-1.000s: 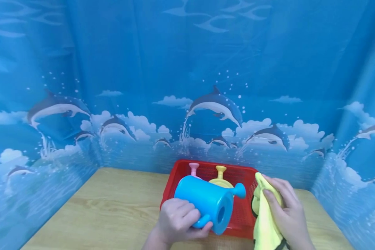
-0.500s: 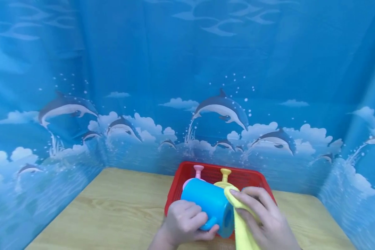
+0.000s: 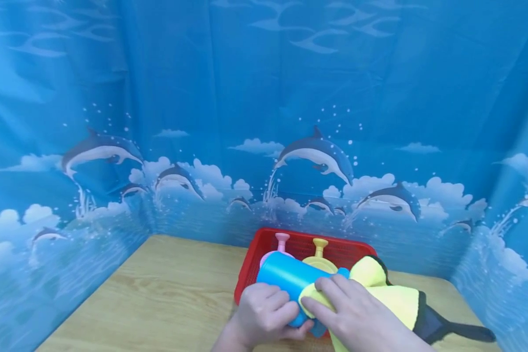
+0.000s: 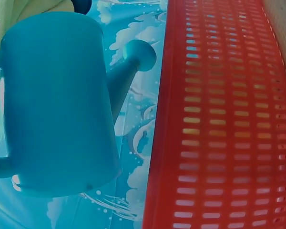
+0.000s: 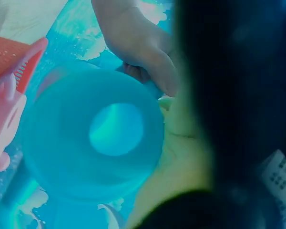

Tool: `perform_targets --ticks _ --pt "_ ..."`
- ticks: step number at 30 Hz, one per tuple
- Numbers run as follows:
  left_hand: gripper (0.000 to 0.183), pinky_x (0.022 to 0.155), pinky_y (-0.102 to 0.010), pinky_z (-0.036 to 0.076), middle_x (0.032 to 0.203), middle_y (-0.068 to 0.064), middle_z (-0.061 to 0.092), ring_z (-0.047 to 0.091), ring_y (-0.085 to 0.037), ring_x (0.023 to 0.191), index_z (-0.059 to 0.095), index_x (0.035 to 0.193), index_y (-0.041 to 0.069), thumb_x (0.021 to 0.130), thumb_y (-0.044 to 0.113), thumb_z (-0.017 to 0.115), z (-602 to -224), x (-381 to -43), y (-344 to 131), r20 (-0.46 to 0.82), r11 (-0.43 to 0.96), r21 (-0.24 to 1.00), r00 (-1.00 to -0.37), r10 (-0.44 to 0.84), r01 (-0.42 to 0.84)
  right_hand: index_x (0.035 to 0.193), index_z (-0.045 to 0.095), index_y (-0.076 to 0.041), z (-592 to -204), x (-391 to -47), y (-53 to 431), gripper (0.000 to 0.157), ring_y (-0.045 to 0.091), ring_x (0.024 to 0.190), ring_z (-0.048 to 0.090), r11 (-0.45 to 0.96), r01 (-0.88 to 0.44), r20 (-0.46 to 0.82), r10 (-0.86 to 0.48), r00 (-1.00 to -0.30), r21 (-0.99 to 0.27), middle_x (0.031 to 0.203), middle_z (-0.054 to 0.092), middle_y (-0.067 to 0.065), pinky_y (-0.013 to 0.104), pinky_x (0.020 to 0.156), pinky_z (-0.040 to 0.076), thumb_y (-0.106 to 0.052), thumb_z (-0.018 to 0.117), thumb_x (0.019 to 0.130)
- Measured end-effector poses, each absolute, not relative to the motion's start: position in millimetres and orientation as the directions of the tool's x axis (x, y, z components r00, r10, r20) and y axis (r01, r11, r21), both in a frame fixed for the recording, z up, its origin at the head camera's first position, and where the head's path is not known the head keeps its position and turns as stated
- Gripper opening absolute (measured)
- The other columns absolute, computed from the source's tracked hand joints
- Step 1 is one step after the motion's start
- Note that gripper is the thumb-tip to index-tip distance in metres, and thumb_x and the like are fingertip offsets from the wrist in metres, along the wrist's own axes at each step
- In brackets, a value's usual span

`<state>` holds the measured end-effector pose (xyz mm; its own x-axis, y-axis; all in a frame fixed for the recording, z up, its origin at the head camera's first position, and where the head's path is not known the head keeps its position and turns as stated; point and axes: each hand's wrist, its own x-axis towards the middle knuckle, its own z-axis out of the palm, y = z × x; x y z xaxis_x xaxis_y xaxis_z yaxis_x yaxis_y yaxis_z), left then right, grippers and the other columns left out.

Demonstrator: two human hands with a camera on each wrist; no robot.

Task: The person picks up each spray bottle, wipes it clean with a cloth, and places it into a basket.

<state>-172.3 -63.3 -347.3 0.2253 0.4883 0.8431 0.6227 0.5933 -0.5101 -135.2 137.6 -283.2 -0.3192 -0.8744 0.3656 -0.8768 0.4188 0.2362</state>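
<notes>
A blue watering can [image 3: 286, 274] lies tipped on its side in the air over the red basket's near edge. My left hand [image 3: 266, 310] grips its handle, fingers curled round it. With my right hand [image 3: 356, 310] I hold a yellow cloth [image 3: 396, 300] with dark edging, its fingers pressing a fold against the can near the top end. In the left wrist view the can's body [image 4: 57, 105] and spout show from the side. The right wrist view looks at the can's round opening [image 5: 117, 129], with the cloth beside it.
Behind the can stands a red basket [image 3: 246, 274] holding a pink watering can [image 3: 282, 242] and a yellow one [image 3: 319, 249]. A black strap-like piece [image 3: 449, 328] sticks out right of the cloth. A dolphin-print curtain [image 3: 264, 122] encloses the wooden table [image 3: 167, 293].
My right hand has brought the cloth leftward from beside the basket onto the can, where its fingers now press. The left hand keeps its grip on the can's handle.
</notes>
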Motion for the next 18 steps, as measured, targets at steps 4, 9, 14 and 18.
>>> perform_targets --ticks 4,9,14,18 --pt "0.040 0.048 -0.006 0.015 0.047 0.012 0.035 0.031 0.003 0.042 0.040 0.054 0.022 0.082 0.046 0.057 -348 -172 -63 0.839 0.592 -0.529 0.270 0.473 0.608 0.111 0.054 -0.022 -276 -134 133 0.063 0.008 0.084 0.043 0.409 -0.873 0.351 -0.884 -0.308 0.267 0.096 0.051 -0.004 0.021 0.066 0.044 -0.038 0.084 0.058" --pt "0.037 0.049 -0.005 0.018 0.048 0.012 0.040 0.035 0.003 0.044 0.046 0.057 0.021 0.081 0.046 0.060 -349 -174 -67 0.830 0.584 -0.549 0.312 0.462 0.597 0.104 0.063 -0.024 -262 -137 115 0.044 0.007 0.077 0.037 0.414 -0.860 0.298 -0.896 -0.328 0.298 0.084 0.046 -0.007 0.018 0.061 0.035 -0.035 0.081 0.065" --pt "0.036 0.048 -0.005 0.021 0.050 0.011 0.044 0.037 0.002 0.045 0.048 0.057 0.020 0.081 0.044 0.061 -348 -178 -66 0.815 0.584 -0.579 0.374 0.443 0.569 0.103 0.067 -0.027 -256 -147 101 0.036 0.006 0.072 0.035 0.440 -0.857 0.258 -0.890 -0.376 0.269 0.077 0.042 -0.008 0.019 0.060 0.032 -0.030 0.079 0.068" --pt "0.038 0.048 -0.006 0.025 0.051 0.010 0.047 0.039 0.000 0.046 0.047 0.055 0.021 0.082 0.044 0.060 -349 -179 -62 0.794 0.566 -0.609 0.432 0.429 0.556 0.095 0.068 -0.027 -258 -158 92 0.024 0.006 0.070 0.034 0.427 -0.868 0.262 -0.894 -0.364 0.252 0.080 0.044 -0.009 0.018 0.060 0.030 -0.019 0.074 0.074"
